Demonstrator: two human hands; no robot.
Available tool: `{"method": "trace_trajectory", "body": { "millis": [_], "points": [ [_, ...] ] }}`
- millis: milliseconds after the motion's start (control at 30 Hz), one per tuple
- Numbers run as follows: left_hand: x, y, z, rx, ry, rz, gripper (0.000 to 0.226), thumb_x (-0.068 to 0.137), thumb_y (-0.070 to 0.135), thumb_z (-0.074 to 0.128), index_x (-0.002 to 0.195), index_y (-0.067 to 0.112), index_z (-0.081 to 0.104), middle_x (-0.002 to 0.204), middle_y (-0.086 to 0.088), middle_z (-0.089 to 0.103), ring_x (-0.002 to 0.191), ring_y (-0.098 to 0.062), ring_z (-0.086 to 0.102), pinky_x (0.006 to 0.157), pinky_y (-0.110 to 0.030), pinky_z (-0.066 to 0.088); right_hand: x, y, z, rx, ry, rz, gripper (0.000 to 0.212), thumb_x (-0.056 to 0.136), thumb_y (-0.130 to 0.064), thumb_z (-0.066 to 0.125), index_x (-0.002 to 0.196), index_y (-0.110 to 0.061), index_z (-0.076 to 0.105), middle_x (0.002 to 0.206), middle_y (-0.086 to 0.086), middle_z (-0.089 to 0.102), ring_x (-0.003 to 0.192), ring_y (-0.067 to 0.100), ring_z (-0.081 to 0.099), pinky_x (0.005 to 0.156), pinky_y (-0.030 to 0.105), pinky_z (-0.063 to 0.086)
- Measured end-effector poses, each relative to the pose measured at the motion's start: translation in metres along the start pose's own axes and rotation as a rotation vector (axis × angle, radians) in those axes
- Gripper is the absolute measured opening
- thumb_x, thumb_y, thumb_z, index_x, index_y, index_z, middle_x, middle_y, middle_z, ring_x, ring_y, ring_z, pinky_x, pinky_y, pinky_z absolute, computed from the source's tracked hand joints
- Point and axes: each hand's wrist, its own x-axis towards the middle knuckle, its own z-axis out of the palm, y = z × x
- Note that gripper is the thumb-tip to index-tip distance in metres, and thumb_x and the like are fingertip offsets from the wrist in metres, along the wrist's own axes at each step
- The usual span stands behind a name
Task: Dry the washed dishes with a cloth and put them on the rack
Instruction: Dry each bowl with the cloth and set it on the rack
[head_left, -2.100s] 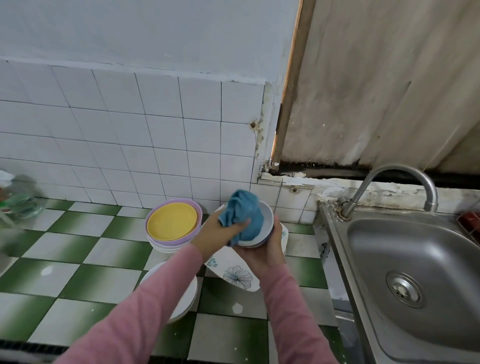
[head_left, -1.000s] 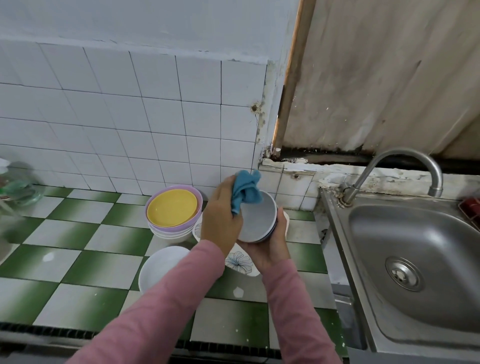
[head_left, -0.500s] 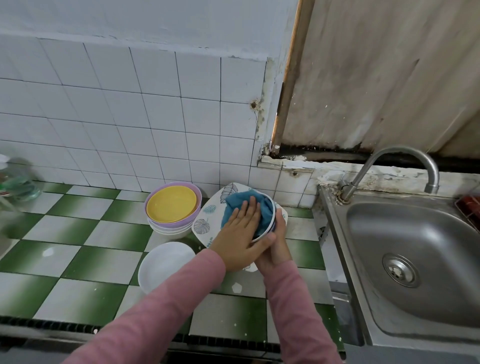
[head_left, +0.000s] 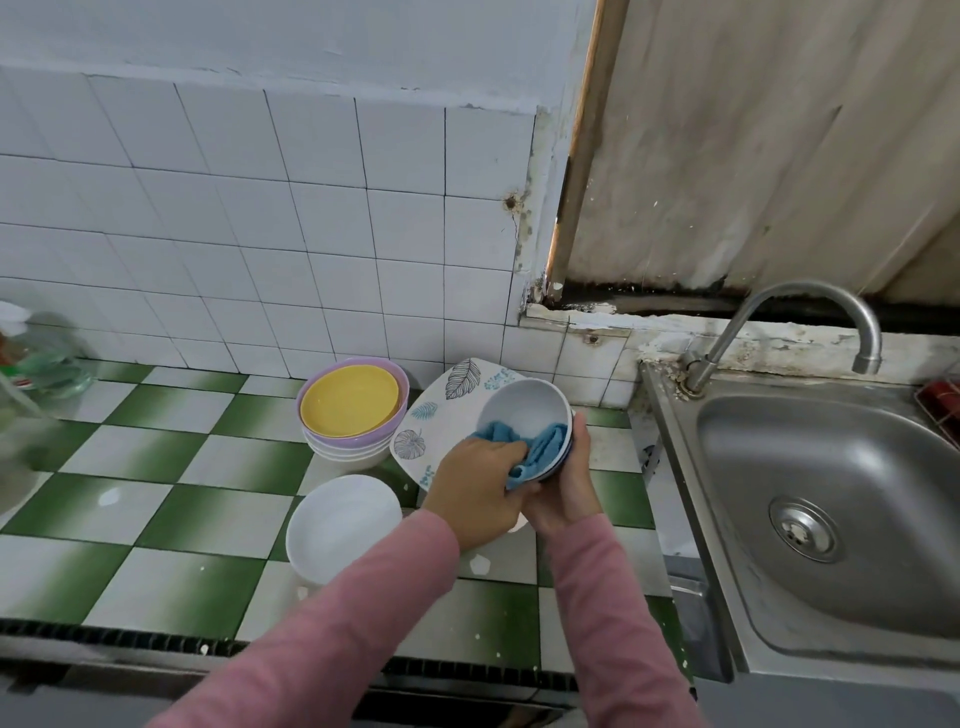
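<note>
Left hand (head_left: 478, 488) grips blue cloth (head_left: 543, 441); right hand (head_left: 566, 488) cups white bowl (head_left: 524, 408); a loose grip risks dropping it onto leaf-print plate (head_left: 436, 415), 9 o'clock.

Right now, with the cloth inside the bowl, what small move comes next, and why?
Probably sweep the blue cloth up round the bare upper wall of the bowl: the left hand grips it bunched at the lower rim, while the right hand holds the bowl tilted.
</note>
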Motion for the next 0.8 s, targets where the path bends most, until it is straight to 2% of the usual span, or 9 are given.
{"method": "trace_trajectory", "body": {
  "millis": [67,133,267,333,400,500,567,667,800],
  "points": [
    [0.006,0.0,-0.006,-0.055,-0.039,-0.066,0.023,0.079,0.034,0.074,0.087,0.015,0.065,0.082,-0.004,0.069,0.076,-0.028,0.059,0.066,-0.027,0.039,-0.003,-0.002,-0.001,0.003,-0.017,-0.003,0.083,0.079,-0.073,0.037,0.119,-0.005,0.062,0.111,0.02,0.071,0.1,0.03,0.07,0.091,0.043,0.056],
    [0.013,0.0,-0.015,-0.168,-0.078,-0.16,0.03,0.079,0.041,0.073,0.095,0.017,0.065,0.086,0.001,0.07,0.079,-0.022,0.063,0.07,-0.03,0.049,-0.002,-0.003,-0.003,0.024,-0.01,-0.007,0.089,0.078,-0.076,0.038,0.129,-0.006,0.058,0.122,0.021,0.067,0.109,0.033,0.067,0.095,0.045,0.055],
    [0.026,0.011,-0.038,-0.841,-0.032,-0.52,0.025,0.074,0.017,0.084,0.093,0.019,0.069,0.085,0.003,0.074,0.08,-0.011,0.07,0.075,-0.027,0.058,0.003,0.004,-0.005,0.19,0.125,0.063,0.08,0.087,-0.069,0.049,0.135,-0.005,0.053,0.126,0.021,0.062,0.113,0.039,0.06,0.092,0.052,0.051],
    [0.03,0.017,-0.043,-1.114,-0.003,-0.618,0.028,0.07,0.015,0.082,0.093,0.018,0.067,0.084,0.003,0.075,0.082,-0.013,0.071,0.074,-0.029,0.059,0.003,0.009,-0.002,0.225,0.132,0.084,0.073,0.092,-0.061,0.047,0.138,-0.004,0.052,0.125,0.019,0.065,0.115,0.037,0.059,0.092,0.05,0.047],
    [0.032,0.018,-0.043,-1.266,0.011,-0.695,0.032,0.067,0.016,0.079,0.096,0.017,0.065,0.083,0.004,0.076,0.081,-0.014,0.073,0.071,-0.029,0.06,0.003,0.008,0.001,0.292,0.105,0.051,0.066,0.094,-0.055,0.047,0.136,-0.006,0.055,0.122,0.02,0.067,0.115,0.037,0.06,0.092,0.048,0.048],
    [0.031,0.014,-0.038,-1.342,0.056,-0.809,0.029,0.075,0.012,0.076,0.101,0.017,0.063,0.09,0.001,0.075,0.084,-0.016,0.072,0.07,-0.03,0.06,0.005,-0.005,0.004,0.397,0.059,0.01,0.054,0.09,-0.042,0.056,0.129,-0.004,0.06,0.124,0.024,0.065,0.117,0.04,0.059,0.101,0.048,0.05],
    [0.031,0.009,-0.036,-1.37,0.093,-0.868,0.036,0.074,0.016,0.077,0.106,0.017,0.06,0.103,-0.004,0.072,0.092,-0.02,0.07,0.073,-0.033,0.061,0.005,-0.008,0.005,0.405,0.045,0.0,0.051,0.084,-0.032,0.058,0.126,-0.002,0.06,0.12,0.025,0.067,0.11,0.041,0.062,0.09,0.049,0.055],
    [0.031,-0.002,-0.031,-1.358,0.167,-0.963,0.038,0.079,0.023,0.076,0.112,0.015,0.059,0.11,-0.006,0.07,0.097,-0.024,0.069,0.076,-0.036,0.061,0.007,-0.009,0.001,0.376,0.046,-0.033,0.046,0.088,-0.029,0.057,0.127,-0.005,0.059,0.121,0.024,0.067,0.111,0.041,0.06,0.092,0.049,0.053],
    [0.027,-0.024,-0.02,-1.329,0.279,-1.213,0.054,0.08,0.034,0.077,0.124,0.009,0.057,0.117,-0.011,0.068,0.103,-0.028,0.067,0.082,-0.039,0.058,0.012,-0.01,0.0,0.37,0.083,-0.131,0.03,0.093,-0.03,0.053,0.115,-0.013,0.066,0.116,0.013,0.07,0.107,0.034,0.062,0.092,0.049,0.05]
  ]
}}
